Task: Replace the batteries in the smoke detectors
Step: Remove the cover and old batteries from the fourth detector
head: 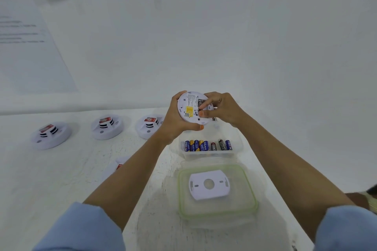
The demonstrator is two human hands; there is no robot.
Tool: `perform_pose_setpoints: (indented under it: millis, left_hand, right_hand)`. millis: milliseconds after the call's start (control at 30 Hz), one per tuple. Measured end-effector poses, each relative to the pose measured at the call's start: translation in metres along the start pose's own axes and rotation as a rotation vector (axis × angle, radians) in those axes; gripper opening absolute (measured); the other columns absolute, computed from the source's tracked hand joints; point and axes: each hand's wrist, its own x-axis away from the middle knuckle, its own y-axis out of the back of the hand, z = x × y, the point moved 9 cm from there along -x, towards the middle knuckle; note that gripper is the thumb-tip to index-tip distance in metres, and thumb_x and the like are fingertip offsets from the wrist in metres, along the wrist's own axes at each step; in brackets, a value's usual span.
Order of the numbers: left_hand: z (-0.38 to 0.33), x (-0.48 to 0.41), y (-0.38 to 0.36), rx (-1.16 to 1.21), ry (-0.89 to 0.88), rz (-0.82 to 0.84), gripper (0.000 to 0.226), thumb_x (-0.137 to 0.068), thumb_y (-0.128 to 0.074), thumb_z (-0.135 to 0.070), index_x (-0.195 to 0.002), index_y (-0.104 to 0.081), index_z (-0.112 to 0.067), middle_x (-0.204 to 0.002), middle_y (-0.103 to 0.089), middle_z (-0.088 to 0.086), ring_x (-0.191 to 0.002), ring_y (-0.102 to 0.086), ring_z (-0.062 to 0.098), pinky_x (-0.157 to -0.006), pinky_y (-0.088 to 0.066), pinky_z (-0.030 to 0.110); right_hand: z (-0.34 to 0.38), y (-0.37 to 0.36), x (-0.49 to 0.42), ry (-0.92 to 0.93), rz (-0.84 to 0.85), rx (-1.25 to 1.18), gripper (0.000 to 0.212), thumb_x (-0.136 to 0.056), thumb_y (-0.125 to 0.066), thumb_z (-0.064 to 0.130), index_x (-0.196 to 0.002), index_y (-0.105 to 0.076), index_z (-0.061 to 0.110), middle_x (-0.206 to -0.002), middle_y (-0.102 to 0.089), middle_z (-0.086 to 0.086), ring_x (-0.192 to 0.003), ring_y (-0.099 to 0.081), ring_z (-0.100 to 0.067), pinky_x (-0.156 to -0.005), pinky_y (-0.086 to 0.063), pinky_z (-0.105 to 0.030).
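Observation:
A round white smoke detector (188, 108) is held up above the table with its back toward me, showing a yellow label and an open battery bay. My left hand (175, 120) grips it by its left rim and underside. My right hand (220, 109) reaches over its right side, fingertips pinching a battery (201, 102) in the bay. Below it a clear plastic box (208, 154) holds several AA batteries (206, 145). The detector's white mounting plate (209, 185) lies on a green-rimmed lid (217, 213) nearer to me.
Three more white smoke detectors (51, 134) (106, 128) (150, 127) stand in a row at the left on the white table; a fourth (118, 166) is partly hidden under my left forearm. A white wall with paper sheets rises behind. The table's right edge runs diagonally at the lower right.

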Motion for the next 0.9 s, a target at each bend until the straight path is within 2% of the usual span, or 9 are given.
perform_pose_setpoints:
  millis: [167, 267, 333, 433, 500, 567, 633, 733, 900]
  left_hand:
    - [0.007, -0.007, 0.008, -0.002, -0.007, -0.018, 0.094, -0.057, -0.073, 0.023, -0.128, -0.028, -0.019, -0.114, -0.047, -0.012, -0.096, -0.056, -0.010, -0.073, -0.051, 0.014]
    - [0.010, -0.011, 0.016, -0.015, -0.020, -0.038, 0.096, -0.055, -0.076, 0.021, -0.129, -0.028, -0.019, -0.117, -0.046, -0.013, -0.106, -0.051, -0.002, -0.077, -0.050, 0.013]
    - [0.012, -0.013, 0.020, -0.027, -0.027, -0.040, 0.098, -0.055, -0.077, 0.019, -0.131, -0.028, -0.018, -0.120, -0.044, -0.013, -0.109, -0.049, 0.000, -0.079, -0.050, 0.013]
    - [0.017, -0.017, 0.022, -0.060, -0.030, -0.037, 0.099, -0.055, -0.079, 0.016, -0.132, -0.027, -0.019, -0.122, -0.042, -0.013, -0.112, -0.048, 0.003, -0.083, -0.051, 0.015]
    - [0.021, -0.019, 0.022, -0.069, -0.030, -0.037, 0.100, -0.054, -0.081, 0.014, -0.132, -0.027, -0.020, -0.123, -0.043, -0.011, -0.112, -0.048, 0.004, -0.083, -0.051, 0.015]
    - [0.024, -0.020, 0.023, -0.073, -0.025, -0.031, 0.103, -0.052, -0.084, 0.008, -0.133, -0.027, -0.020, -0.126, -0.042, -0.006, -0.114, -0.048, 0.004, -0.085, -0.051, 0.017]
    - [0.026, -0.020, 0.024, -0.080, -0.017, -0.031, 0.104, -0.048, -0.083, -0.001, -0.134, -0.027, -0.019, -0.128, -0.042, -0.005, -0.115, -0.047, 0.003, -0.088, -0.051, 0.021]
    - [0.028, -0.019, 0.026, -0.092, -0.010, -0.034, 0.104, -0.047, -0.082, -0.004, -0.134, -0.027, -0.019, -0.126, -0.043, -0.010, -0.111, -0.048, -0.005, -0.088, -0.051, 0.020]
    - [0.029, -0.020, 0.028, -0.105, -0.022, -0.034, 0.103, -0.048, -0.083, -0.005, -0.133, -0.028, -0.020, -0.125, -0.043, -0.011, -0.107, -0.048, -0.011, -0.086, -0.050, 0.017]
  right_hand:
    - [-0.005, -0.004, -0.011, -0.019, 0.008, -0.002, 0.026, -0.073, -0.071, -0.006, -0.097, -0.069, 0.003, -0.097, -0.064, -0.002, -0.090, -0.060, -0.007, -0.074, -0.053, -0.017]
    - [-0.019, 0.021, -0.023, -0.128, -0.146, 0.065, 0.012, -0.085, -0.061, 0.002, -0.093, -0.068, 0.007, -0.096, -0.066, -0.005, -0.083, -0.059, -0.009, -0.078, -0.048, -0.028]
    - [-0.029, 0.033, -0.035, -0.184, -0.138, 0.519, 0.016, -0.090, -0.055, 0.008, -0.100, -0.067, 0.006, -0.105, -0.065, -0.009, -0.087, -0.060, -0.016, -0.081, -0.045, -0.029]
    - [-0.053, 0.018, -0.045, -0.312, 0.094, 1.180, 0.023, -0.092, -0.051, 0.011, -0.114, -0.058, 0.007, -0.117, -0.059, -0.010, -0.104, -0.059, -0.026, -0.080, -0.044, -0.031]
    - [-0.059, 0.003, -0.050, -0.305, 0.212, 1.416, 0.020, -0.091, -0.050, 0.011, -0.111, -0.054, 0.008, -0.103, -0.061, -0.006, -0.099, -0.061, -0.025, -0.074, -0.039, -0.028]
    - [-0.064, -0.008, -0.052, -0.292, 0.322, 1.576, 0.012, -0.092, -0.050, 0.018, -0.103, -0.054, 0.014, -0.078, -0.053, 0.002, -0.091, -0.058, -0.021, -0.082, -0.035, -0.027]
    - [-0.074, -0.012, -0.052, -0.312, 0.401, 1.641, 0.013, -0.094, -0.048, 0.028, -0.100, -0.051, 0.017, -0.079, -0.054, 0.005, -0.092, -0.055, -0.019, -0.096, -0.032, -0.027]
    - [-0.086, -0.013, -0.053, -0.327, 0.439, 1.649, 0.021, -0.095, -0.044, 0.020, -0.112, -0.053, 0.013, -0.110, -0.062, 0.000, -0.107, -0.056, -0.019, -0.101, -0.030, -0.028]
    - [-0.088, -0.016, -0.058, -0.268, 0.388, 1.526, 0.021, -0.088, -0.043, 0.005, -0.106, -0.054, 0.009, -0.101, -0.061, -0.004, -0.101, -0.057, -0.023, -0.093, -0.033, -0.030]
